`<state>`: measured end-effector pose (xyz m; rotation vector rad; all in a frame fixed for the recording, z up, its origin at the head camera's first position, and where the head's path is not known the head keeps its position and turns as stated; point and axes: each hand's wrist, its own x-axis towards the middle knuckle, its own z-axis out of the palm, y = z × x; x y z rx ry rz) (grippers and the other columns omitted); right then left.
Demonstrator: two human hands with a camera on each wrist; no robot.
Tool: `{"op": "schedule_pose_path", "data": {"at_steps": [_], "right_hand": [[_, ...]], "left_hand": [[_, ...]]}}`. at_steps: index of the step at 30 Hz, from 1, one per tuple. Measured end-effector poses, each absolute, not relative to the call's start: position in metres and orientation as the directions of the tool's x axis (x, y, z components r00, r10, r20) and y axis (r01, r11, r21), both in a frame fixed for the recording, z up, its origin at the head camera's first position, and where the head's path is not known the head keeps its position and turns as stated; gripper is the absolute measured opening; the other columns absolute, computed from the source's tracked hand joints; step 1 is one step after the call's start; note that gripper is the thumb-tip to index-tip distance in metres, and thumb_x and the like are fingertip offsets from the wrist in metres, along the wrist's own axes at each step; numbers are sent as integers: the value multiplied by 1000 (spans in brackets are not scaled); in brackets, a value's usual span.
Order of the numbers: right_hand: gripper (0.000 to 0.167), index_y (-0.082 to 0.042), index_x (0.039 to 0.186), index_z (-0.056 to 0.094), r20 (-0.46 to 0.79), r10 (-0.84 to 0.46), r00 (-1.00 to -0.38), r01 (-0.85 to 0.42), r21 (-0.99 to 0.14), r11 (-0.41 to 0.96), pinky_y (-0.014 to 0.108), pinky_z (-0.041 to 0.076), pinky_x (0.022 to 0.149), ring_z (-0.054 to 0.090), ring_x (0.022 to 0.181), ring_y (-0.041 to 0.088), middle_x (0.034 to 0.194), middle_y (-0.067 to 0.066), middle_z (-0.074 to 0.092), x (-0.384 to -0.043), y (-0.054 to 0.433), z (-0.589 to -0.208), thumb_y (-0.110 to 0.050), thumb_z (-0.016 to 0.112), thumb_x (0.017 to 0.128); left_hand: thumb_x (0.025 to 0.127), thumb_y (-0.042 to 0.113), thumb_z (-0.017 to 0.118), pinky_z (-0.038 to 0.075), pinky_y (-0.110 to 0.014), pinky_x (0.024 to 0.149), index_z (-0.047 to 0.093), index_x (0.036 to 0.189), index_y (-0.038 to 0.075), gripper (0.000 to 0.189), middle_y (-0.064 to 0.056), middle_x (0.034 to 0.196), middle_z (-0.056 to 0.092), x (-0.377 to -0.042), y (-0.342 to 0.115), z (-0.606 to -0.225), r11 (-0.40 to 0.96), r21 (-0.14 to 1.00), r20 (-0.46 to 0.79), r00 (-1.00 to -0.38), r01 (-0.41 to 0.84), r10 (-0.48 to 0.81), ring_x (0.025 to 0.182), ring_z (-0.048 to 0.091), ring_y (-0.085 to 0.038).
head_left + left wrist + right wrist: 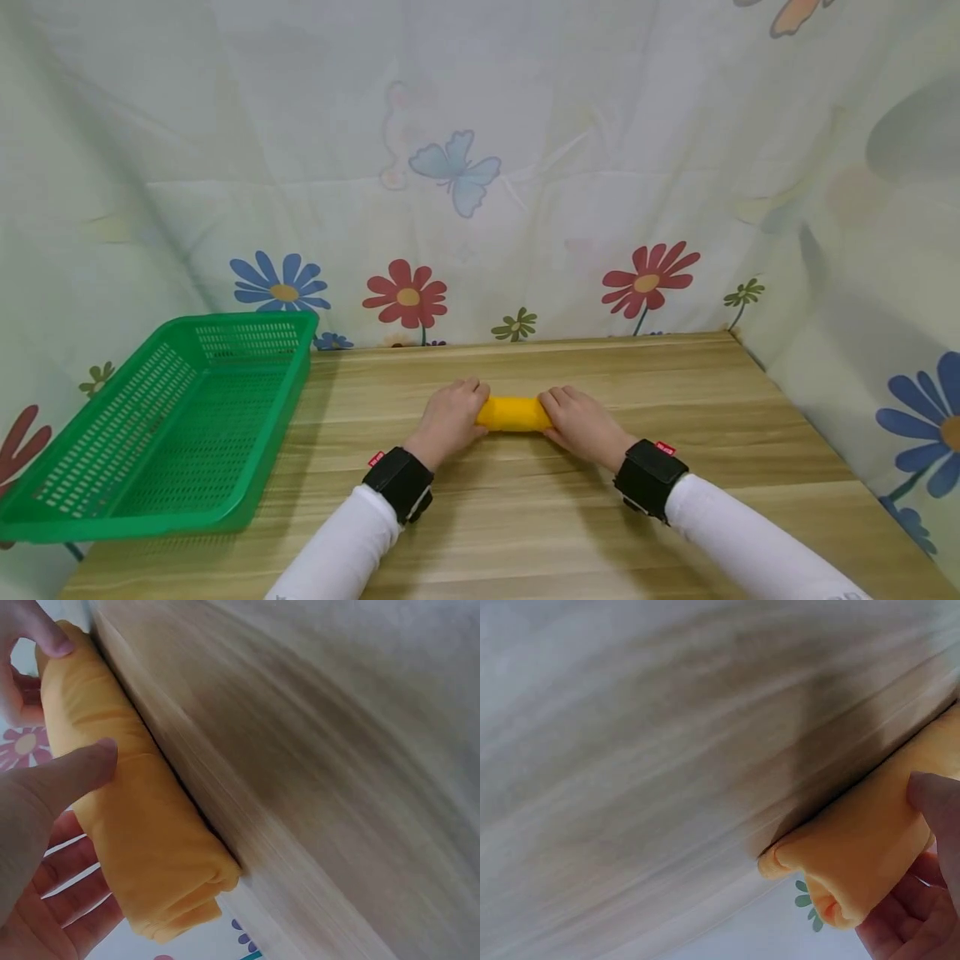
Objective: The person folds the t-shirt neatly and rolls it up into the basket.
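Observation:
A yellow cloth, rolled into a thick cylinder (514, 414), lies crosswise on the wooden table. My left hand (450, 418) grips it near the left end, and my right hand (587, 423) grips it near the right end. In the left wrist view the left thumb (88, 769) presses on the near side of the roll (150, 825), with the fingers spread behind it. The right wrist view shows the right thumb on the roll (862, 847) and the fingers curled behind. Loose folded layers show at both ends of the roll.
A green perforated plastic basket (258, 433) stands at the left of the table. The wooden tabletop (525, 533) reaches back to a hanging curtain (525, 250) printed with flowers and a butterfly. More curtain (847, 350) closes off the right side.

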<state>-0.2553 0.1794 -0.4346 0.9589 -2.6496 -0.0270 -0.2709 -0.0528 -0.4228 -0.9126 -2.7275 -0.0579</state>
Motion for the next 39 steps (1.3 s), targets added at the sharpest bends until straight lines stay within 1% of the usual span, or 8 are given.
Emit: {"op": "schedule_pose_path", "data": {"at_steps": [5, 9, 16, 22, 26, 32, 39], "right_hand": [[45, -2, 109, 53, 288, -627, -724, -638, 67, 768, 39, 48, 84, 57, 88, 26, 100, 13, 60, -264, 180, -435, -23, 75, 76], [47, -1, 110, 52, 272, -624, -733, -642, 28, 766, 40, 48, 84, 58, 88, 27, 100, 13, 59, -272, 181, -439, -22, 76, 75], [51, -2, 114, 50, 227, -607, -762, -630, -40, 776, 42, 47, 85, 57, 88, 27, 102, 13, 57, -284, 185, -444, -24, 75, 76], [54, -4, 118, 50, 194, -609, -769, -634, -107, 766, 44, 47, 86, 57, 90, 26, 105, 12, 58, -294, 187, -445, -26, 75, 76], [55, -5, 120, 50, 162, -608, -777, -628, -145, 764, 44, 46, 87, 56, 92, 25, 107, 11, 58, -299, 189, -447, -27, 74, 77], [54, -6, 120, 51, 179, -608, -773, -633, -169, 755, 43, 46, 86, 56, 90, 24, 104, 11, 59, -301, 190, -450, -27, 75, 76], [53, -6, 119, 51, 201, -635, -746, -664, -148, 733, 41, 47, 86, 56, 90, 22, 104, 9, 59, -304, 193, -453, -27, 74, 76]], "left_hand": [[71, 38, 78, 50, -31, 75, 59, 108, 9, 51, -5, 96, 57, -282, -53, -428, 809, -38, 244, -780, 586, 577, 83, 56, -19], [71, 39, 77, 50, -32, 77, 59, 110, 9, 52, -5, 98, 57, -290, -54, -432, 801, -15, 223, -779, 599, 586, 84, 56, -19], [73, 38, 76, 48, -34, 87, 57, 116, 8, 56, -7, 107, 60, -304, -52, -432, 790, 55, 135, -789, 610, 600, 92, 58, -21], [75, 45, 73, 44, -37, 92, 53, 121, 10, 61, -6, 112, 59, -315, -52, -440, 796, 47, 80, -796, 604, 599, 97, 56, -21], [75, 48, 71, 43, -39, 92, 52, 123, 11, 63, -5, 112, 58, -318, -51, -445, 807, 61, 59, -809, 587, 585, 98, 55, -21], [73, 50, 71, 45, -39, 89, 52, 121, 11, 64, -6, 110, 59, -319, -49, -445, 822, 69, 37, -825, 566, 565, 94, 55, -22], [72, 50, 71, 47, -34, 77, 54, 113, 12, 59, -3, 98, 59, -322, -49, -446, 814, 80, 26, -817, 576, 576, 81, 53, -18]]}}
